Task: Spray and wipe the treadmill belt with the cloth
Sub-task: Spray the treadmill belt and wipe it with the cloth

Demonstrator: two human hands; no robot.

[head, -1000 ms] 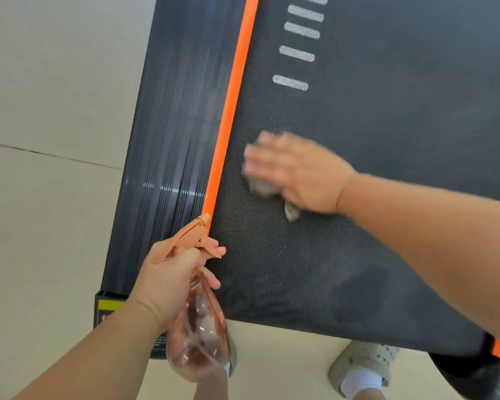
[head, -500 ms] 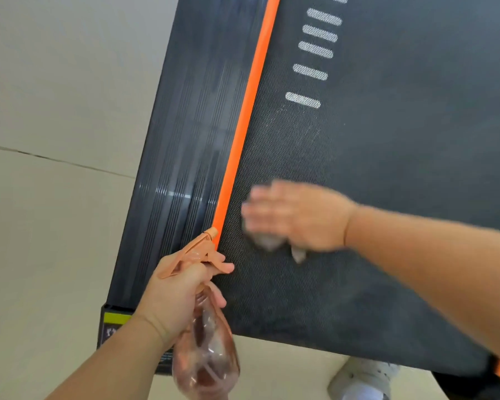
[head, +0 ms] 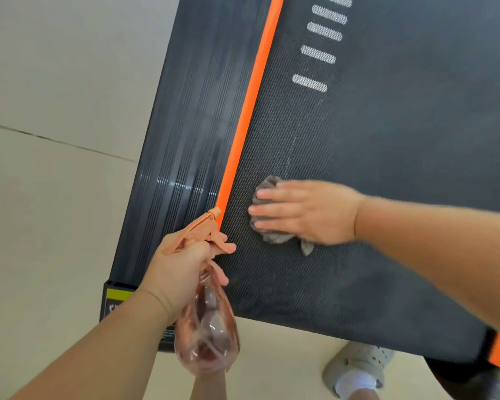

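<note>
Head view: I see right hand [head: 309,212] flat, fingers straight, pressing cloth [head: 272,237] on belt [head: 387,125]; left hand [head: 182,272] grips spray bottle [head: 207,333].

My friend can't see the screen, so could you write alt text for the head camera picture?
A person's right hand presses a grey cloth flat on the dark treadmill belt, close to its orange side strip. The left hand grips a pinkish spray bottle by the belt's near corner, above a pale floor.
</note>
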